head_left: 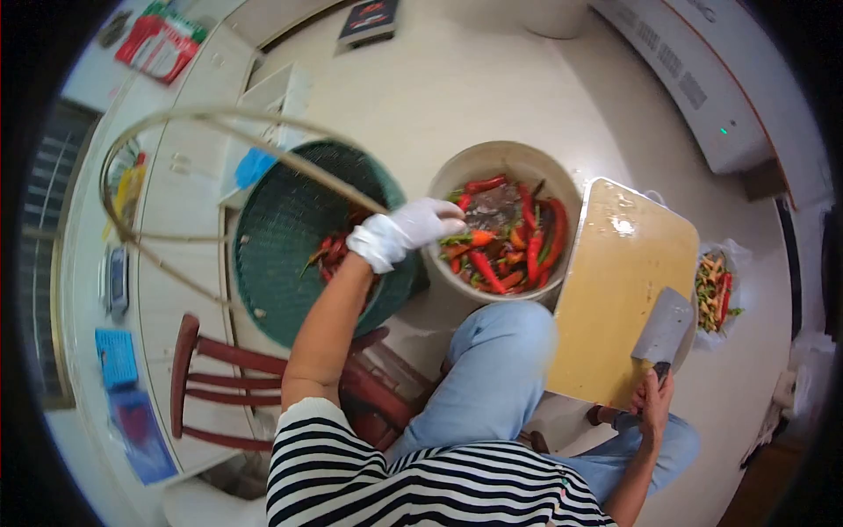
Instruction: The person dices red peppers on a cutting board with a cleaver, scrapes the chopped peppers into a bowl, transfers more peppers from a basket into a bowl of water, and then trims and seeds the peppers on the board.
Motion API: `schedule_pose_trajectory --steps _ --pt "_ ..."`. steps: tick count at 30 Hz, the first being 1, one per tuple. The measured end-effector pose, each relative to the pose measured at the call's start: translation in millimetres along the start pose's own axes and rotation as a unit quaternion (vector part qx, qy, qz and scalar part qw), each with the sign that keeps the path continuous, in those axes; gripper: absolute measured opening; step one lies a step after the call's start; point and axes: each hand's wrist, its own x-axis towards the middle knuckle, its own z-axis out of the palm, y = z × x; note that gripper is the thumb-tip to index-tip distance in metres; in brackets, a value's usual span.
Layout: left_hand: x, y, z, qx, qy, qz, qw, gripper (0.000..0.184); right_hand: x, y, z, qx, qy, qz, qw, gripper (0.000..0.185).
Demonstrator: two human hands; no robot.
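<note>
My left hand (426, 221), in a thin white glove, is over the near-left rim of a pale bucket (439, 259). Its fingers look slightly apart, right above the green stem of an orange-red chili pepper (481, 237); any contact is hard to make out. Red chili peppers (532, 250) lie wet in this bucket. My right hand (652, 400) is bare and wrapped round the dark handle of a cleaver (665, 325). The broad blade lies over the lower right of a yellowish cutting board (615, 272), which sits beside my knee.
Left of the bucket stands a green basket (272, 255) with a tall looped handle (290, 158) and red peppers inside. A red wooden chair (233, 382) is close by. Right of the board, cut pepper pieces (713, 294) lie in a plastic-lined container. A scale (369, 22) rests on the floor.
</note>
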Motion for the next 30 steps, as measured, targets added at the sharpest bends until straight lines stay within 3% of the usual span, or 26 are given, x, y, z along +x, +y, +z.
schedule_pose_trajectory --steps 1,3,5,7,9,10,11,13,15,18,25,27,30 --pt "-26.7 -6.5 -22.4 -0.003 -0.003 -0.019 1.0 0.032 0.2 1.9 -0.1 -0.01 -0.015 0.002 1.0 0.018" --pt "-74.1 -40.3 -53.9 -0.183 -0.033 -0.119 0.975 0.028 1.0 6.0 -2.1 -0.015 0.005 -0.001 1.0 0.018" --pt "-103.3 -87.4 -66.1 -0.189 0.067 -0.238 0.95 0.022 1.0 11.9 -3.4 -0.013 0.003 -0.01 1.0 0.017" --pt "-105.7 -181.7 -59.9 -0.122 0.16 -0.336 0.92 0.021 0.0 15.4 -3.2 -0.001 0.005 -0.015 1.0 0.017" --pt "-97.5 -259.9 -32.6 -0.035 0.298 -0.307 0.903 0.042 -4.4 13.3 4.0 0.002 0.013 -0.011 1.0 0.016" --pt "-92.9 -258.3 -28.6 -0.005 0.291 -0.366 0.884 0.082 -4.9 13.7 5.2 -0.009 0.029 -0.011 0.999 0.017" --pt "-86.6 -257.0 -23.7 0.024 0.229 -0.468 0.853 0.11 -5.7 14.5 5.6 -0.019 0.045 -0.012 0.999 0.017" --pt "-82.2 -264.5 -6.0 0.078 0.183 -0.526 0.827 0.121 -10.4 11.2 10.2 -0.038 0.026 -0.03 0.998 0.017" --pt "-79.7 -276.7 0.8 0.113 0.142 -0.535 0.825 0.129 -15.1 5.4 22.0 -0.074 0.084 -0.012 0.994 0.017" --pt "-66.1 -299.5 6.6 0.263 0.078 -0.509 0.816 0.135 -9.8 11.8 13.8 -0.097 0.085 -0.021 0.991 0.017" --pt "-20.4 -347.6 1.1 0.309 0.077 -0.434 0.842 0.134 -12.7 1.7 27.1 -0.127 0.096 -0.013 0.987 0.018" --pt "-8.5 -367.1 8.5 0.313 0.017 -0.457 0.833 0.135 -16.1 -3.4 36.8 -0.159 0.147 0.007 0.976 0.018" --pt "-6.8 -389.2 25.3 0.343 0.034 -0.449 0.824 0.137 -9.8 8.3 12.9 -0.158 0.152 0.016 0.976 0.019"
